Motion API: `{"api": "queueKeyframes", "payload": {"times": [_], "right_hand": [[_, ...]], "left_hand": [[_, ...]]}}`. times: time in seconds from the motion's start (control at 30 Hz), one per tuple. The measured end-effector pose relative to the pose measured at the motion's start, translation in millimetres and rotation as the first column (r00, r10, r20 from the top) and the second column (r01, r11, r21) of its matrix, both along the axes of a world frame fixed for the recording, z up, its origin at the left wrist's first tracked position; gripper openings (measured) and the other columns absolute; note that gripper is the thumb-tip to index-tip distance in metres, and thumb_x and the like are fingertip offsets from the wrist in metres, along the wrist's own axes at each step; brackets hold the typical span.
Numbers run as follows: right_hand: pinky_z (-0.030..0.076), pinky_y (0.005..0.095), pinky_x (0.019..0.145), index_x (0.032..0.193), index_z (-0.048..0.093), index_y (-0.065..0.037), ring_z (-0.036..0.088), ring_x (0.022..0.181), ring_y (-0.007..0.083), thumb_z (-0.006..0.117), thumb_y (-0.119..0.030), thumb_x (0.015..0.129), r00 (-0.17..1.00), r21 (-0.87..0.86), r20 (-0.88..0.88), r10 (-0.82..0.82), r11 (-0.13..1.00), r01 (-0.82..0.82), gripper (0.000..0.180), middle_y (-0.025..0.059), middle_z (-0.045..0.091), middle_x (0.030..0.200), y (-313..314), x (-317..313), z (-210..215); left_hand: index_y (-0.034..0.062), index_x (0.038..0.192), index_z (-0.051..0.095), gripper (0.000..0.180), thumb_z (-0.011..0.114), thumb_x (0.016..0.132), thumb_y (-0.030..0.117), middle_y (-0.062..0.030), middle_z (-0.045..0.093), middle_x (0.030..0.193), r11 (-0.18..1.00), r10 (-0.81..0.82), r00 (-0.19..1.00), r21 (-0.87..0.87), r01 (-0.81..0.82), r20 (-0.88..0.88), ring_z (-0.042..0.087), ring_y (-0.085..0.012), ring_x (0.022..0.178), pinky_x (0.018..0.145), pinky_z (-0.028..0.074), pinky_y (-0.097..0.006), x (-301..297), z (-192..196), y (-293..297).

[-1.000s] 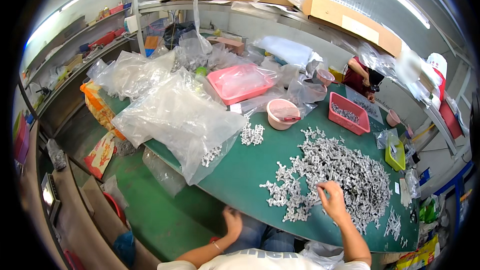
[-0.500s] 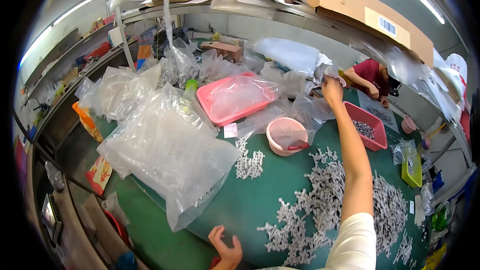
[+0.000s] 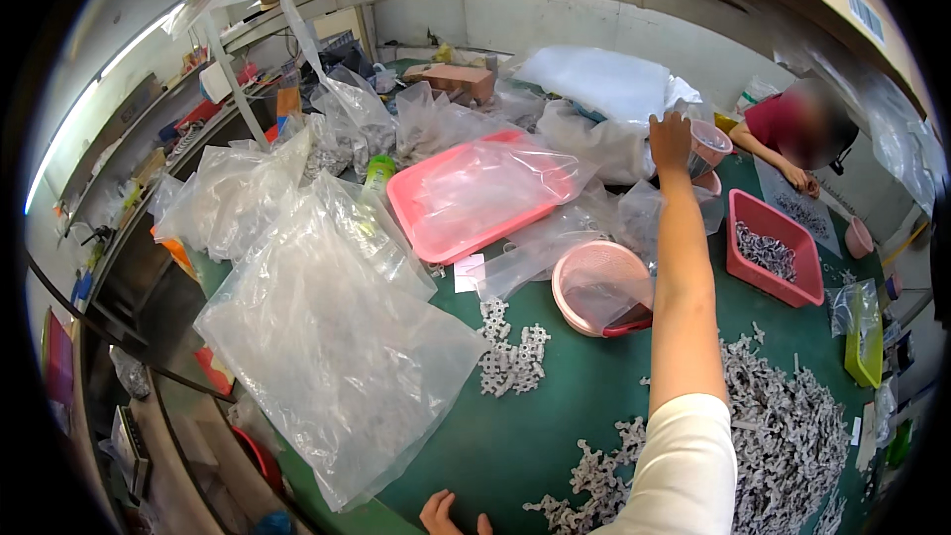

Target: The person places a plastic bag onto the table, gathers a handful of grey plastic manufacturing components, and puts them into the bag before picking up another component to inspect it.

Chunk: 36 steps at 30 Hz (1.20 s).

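Note:
My right hand (image 3: 671, 142) reaches far over the table on a straight arm. It is beside a pink plastic basket (image 3: 709, 143) and in front of a white plastic-wrapped bundle (image 3: 596, 84). Its fingertips are hidden, so I cannot tell whether it grips anything. At the near edge my left hand (image 3: 448, 515) is partly cut off by the frame, with fingers loosely bent, thumb apart and nothing seen in it. Under my right arm spreads a large heap of small grey parts (image 3: 783, 426). A smaller cluster of grey parts (image 3: 513, 357) lies left of a round pink basket (image 3: 584, 282) with clear plastic in it.
Clear plastic bags (image 3: 337, 337) cover the table's left side. A pink tray (image 3: 436, 250) holds more plastic. On the right stand a pink bin (image 3: 783, 287) of metal-looking pieces and a yellow-green bin (image 3: 864, 357). Another person (image 3: 792, 124) works at the far right.
My right hand has moved farther away across the table. My left hand has dropped toward the lower edge. The whole view has shifted, and the plastic bags look otherwise unchanged.

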State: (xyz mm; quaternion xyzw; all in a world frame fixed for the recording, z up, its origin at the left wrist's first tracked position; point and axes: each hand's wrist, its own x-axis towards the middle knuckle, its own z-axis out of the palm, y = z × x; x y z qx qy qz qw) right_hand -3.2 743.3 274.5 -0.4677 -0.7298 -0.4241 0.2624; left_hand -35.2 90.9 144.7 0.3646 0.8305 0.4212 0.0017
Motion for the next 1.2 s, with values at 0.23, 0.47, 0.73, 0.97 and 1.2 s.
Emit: {"api": "queueKeyframes", "payload": {"times": [0.23, 0.47, 0.73, 0.97, 1.2], "right_hand": [[0.038, 0.0372, 0.073, 0.077, 0.065, -0.014, 0.057, 0.079, 0.0192, 0.051, -0.018, 0.076, 0.997, 0.042, -0.071, 0.016, 0.999, -0.013, 0.015, 0.0034, 0.061, 0.074, 2, -8, -9], [0.040, 0.0374, 0.067, 0.085, 0.064, -0.016, 0.058, 0.077, 0.0216, 0.050, -0.016, 0.077, 0.991, -0.100, -0.083, -0.106, 0.990, 0.097, 0.016, 0.0043, 0.061, 0.080, 0, -20, -7], [0.038, 0.0376, 0.069, 0.079, 0.064, -0.014, 0.054, 0.082, 0.0232, 0.051, -0.018, 0.076, 0.967, -0.141, -0.158, -0.199, 0.974, 0.178, 0.014, 0.0051, 0.058, 0.079, 6, -17, -14], [0.043, 0.0392, 0.064, 0.072, 0.062, -0.012, 0.055, 0.078, 0.0254, 0.051, -0.017, 0.077, 0.949, 0.114, -0.314, -0.021, 0.992, 0.060, 0.012, 0.0056, 0.057, 0.077, -3, -18, 16], [0.048, 0.0347, 0.062, 0.080, 0.062, -0.008, 0.058, 0.073, 0.0265, 0.053, -0.013, 0.079, 0.786, 0.331, -0.499, 0.365, 0.919, -0.216, 0.010, 0.0074, 0.062, 0.079, -43, -9, 99]], "left_hand": [[0.0016, 0.110, 0.047, 0.054, 0.068, 0.061, 0.009, -0.0193, 0.044, 0.114, 0.998, 0.010, 0.999, -0.058, -0.009, 0.030, 0.042, -0.0346, 0.106, 0.093, 0.033, -0.042, -1, 0, 2], [0.0018, 0.108, 0.048, 0.054, 0.070, 0.060, 0.011, -0.0193, 0.044, 0.114, 0.999, 0.014, 1.000, -0.037, -0.014, -0.005, 0.043, -0.0346, 0.106, 0.092, 0.033, -0.043, 0, -3, 1], [0.0023, 0.108, 0.048, 0.052, 0.070, 0.062, 0.012, -0.0191, 0.044, 0.115, 1.000, -0.009, 1.000, -0.024, 0.008, -0.025, 0.042, -0.0350, 0.106, 0.092, 0.032, -0.043, -2, -8, 1], [0.0016, 0.107, 0.047, 0.048, 0.067, 0.063, 0.010, -0.0201, 0.043, 0.114, 1.000, 0.004, 1.000, -0.021, -0.004, 0.000, 0.041, -0.0356, 0.107, 0.092, 0.032, -0.043, 0, 0, 1], [0.0014, 0.109, 0.046, 0.048, 0.064, 0.066, 0.010, -0.0208, 0.042, 0.116, 1.000, -0.008, 1.000, 0.029, 0.008, -0.005, 0.040, -0.0366, 0.108, 0.093, 0.031, -0.045, -4, 10, -3]]}}
